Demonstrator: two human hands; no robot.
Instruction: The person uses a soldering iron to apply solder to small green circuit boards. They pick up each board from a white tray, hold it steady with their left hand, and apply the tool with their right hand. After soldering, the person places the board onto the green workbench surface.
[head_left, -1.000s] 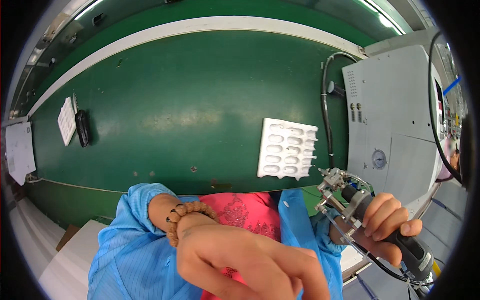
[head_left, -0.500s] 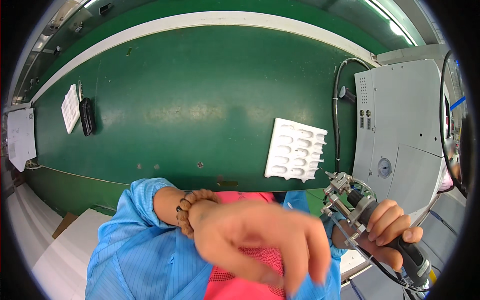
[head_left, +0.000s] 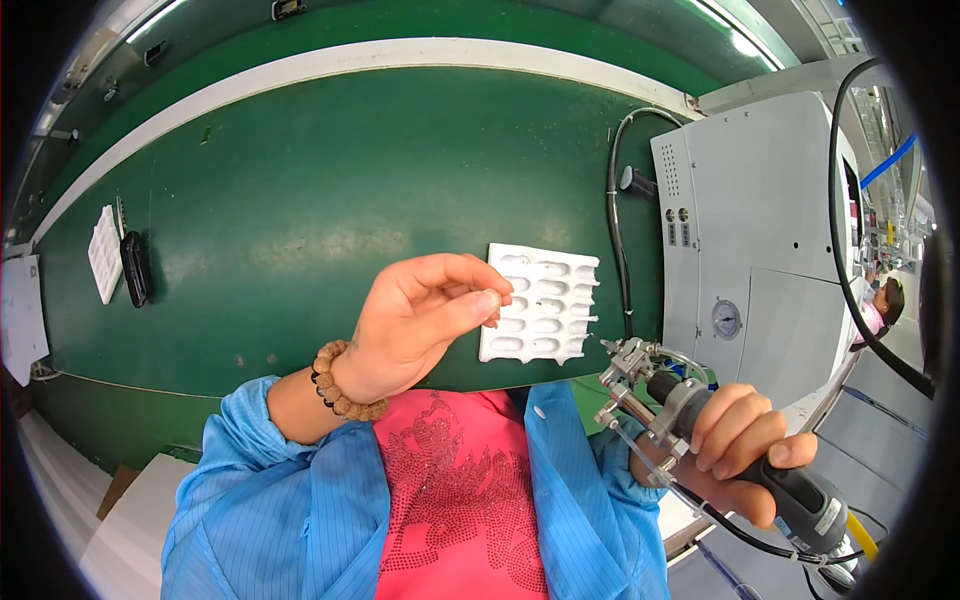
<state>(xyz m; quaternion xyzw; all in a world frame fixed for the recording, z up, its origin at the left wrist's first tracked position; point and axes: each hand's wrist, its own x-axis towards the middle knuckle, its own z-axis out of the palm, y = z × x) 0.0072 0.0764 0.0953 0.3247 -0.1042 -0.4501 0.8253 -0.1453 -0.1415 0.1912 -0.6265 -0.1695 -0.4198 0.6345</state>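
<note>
Grips a handheld power driver (head_left: pixel 686 408) in the right hand (head_left: pixel 745 450), with the fingers wrapped snugly around the dark body. Holds it out beyond the near edge of the green bench (head_left: pixel 300 180), to the right of the body, probably to keep the exposed metal head (head_left: pixel 630 365) clear of sleeve and chest. Stays there close to the grey machine (head_left: pixel 780 200), perhaps to spare the black hose (head_left: pixel 613 200) any pull.

Brings the left hand (head_left: pixel 410 320) over the front of the bench, with the thumb and forefinger drawn nearly together and the other fingers curled behind. Cannot tell of anything small pinched between them, nor of any touch on the white tray (head_left: pixel 505 254), partly covered in this view by the fingertips. Has that tray lying flat near the front edge, presumably for easy reach from both sides, with oval recesses facing up and running lengthwise roughly left to right. Leaves a black case (head_left: pixel 135 268) and a second white tray (head_left: pixel 104 255) side by side at the far left, seemingly out of the way.

Points the driver head up and to the left, toward the near tray, with the long axis slanting down to the right through the fist, toward the yellow cable (head_left: pixel 862 535) at the butt end
</note>
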